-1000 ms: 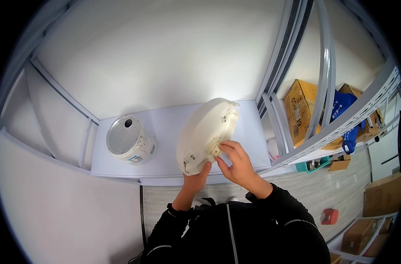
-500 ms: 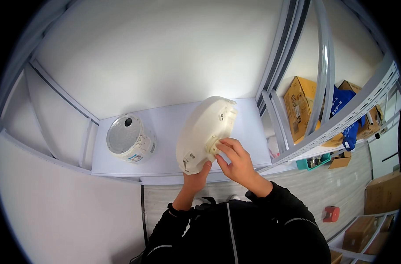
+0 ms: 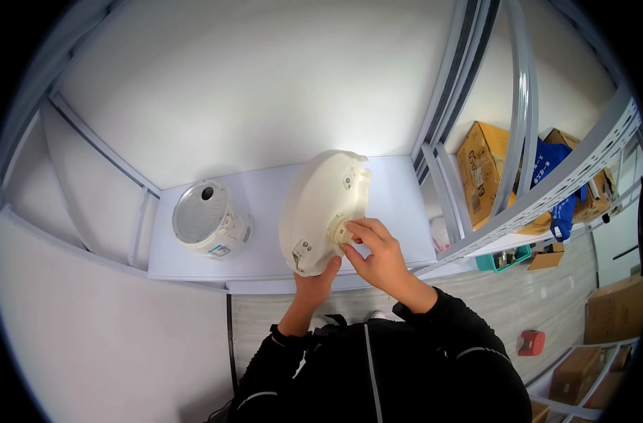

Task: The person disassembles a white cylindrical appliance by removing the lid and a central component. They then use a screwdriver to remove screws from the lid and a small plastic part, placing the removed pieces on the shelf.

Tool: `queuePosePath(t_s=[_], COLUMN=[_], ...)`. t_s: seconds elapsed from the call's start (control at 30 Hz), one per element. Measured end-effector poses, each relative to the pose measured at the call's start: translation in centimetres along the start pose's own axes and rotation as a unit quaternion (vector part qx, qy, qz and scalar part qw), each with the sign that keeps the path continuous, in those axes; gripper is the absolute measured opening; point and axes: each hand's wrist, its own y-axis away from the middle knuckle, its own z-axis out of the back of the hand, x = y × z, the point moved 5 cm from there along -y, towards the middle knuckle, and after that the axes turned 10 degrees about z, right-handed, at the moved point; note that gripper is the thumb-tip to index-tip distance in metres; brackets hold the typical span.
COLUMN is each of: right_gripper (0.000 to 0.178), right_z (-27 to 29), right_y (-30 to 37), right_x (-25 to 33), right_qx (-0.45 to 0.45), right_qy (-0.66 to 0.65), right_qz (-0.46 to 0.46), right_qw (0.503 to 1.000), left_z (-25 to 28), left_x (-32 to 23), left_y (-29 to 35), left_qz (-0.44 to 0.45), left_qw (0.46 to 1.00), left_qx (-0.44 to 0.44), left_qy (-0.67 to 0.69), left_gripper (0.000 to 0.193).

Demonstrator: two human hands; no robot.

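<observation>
A large cream plastic shell [image 3: 314,201], rounded on its left edge and cut irregularly on the right, is held tilted above the shelf. My left hand [image 3: 317,285] is closed on its lower edge, thumb on the near face and the other fingers hidden behind. A round cream knob-like fitting [image 3: 338,230] sits on the shell's lower right part. My right hand [image 3: 380,259] pinches this fitting between thumb and fingers. Small metal-looking fixings show at the shell's upper and lower ends. To the left stands a white bucket-like container [image 3: 212,219] with a grey top and a dark round hole.
Beneath the shell is a white shelf [image 3: 265,261] with grey metal frame posts around it. On the right are a yellow-brown carton [image 3: 481,173], a blue bag [image 3: 549,169] and a teal bin [image 3: 505,259]. A red stool [image 3: 531,343] stands on the floor.
The shell has shifted slightly left and turned a little, its right edge now farther left. Both hands keep their holds on the shell and its round fitting.
</observation>
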Motion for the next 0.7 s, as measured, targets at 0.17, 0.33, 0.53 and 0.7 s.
queuePosePath(t_s=[0.17, 0.33, 0.53, 0.7], right_gripper=[0.044, 0.043, 0.044, 0.043], right_z=[0.1, 0.2, 0.0, -0.6], right_y=[-0.4, -0.5, -0.4, -0.3], right_x=[0.3, 0.5, -0.1, -0.7], right_qx=[-0.004, -0.010, -0.014, -0.004], right_qy=[0.005, 0.019, 0.035, -0.010], right_qz=[0.031, 0.043, 0.074, -0.003], right_qw=[0.999, 0.999, 0.997, 1.000], left_z=[0.0, 0.1, 0.3, 0.0], left_x=[-0.5, -0.6, -1.0, -0.8], left_y=[-0.2, -0.3, -0.7, -0.5], left_qz=[-0.002, 0.023, 0.024, 0.036], left_qw=[1.000, 1.000, 0.999, 0.999], left_qx=[0.008, 0.017, 0.030, 0.018], left_qy=[-0.006, 0.013, 0.017, 0.026], left_gripper=[0.042, 0.043, 0.045, 0.045])
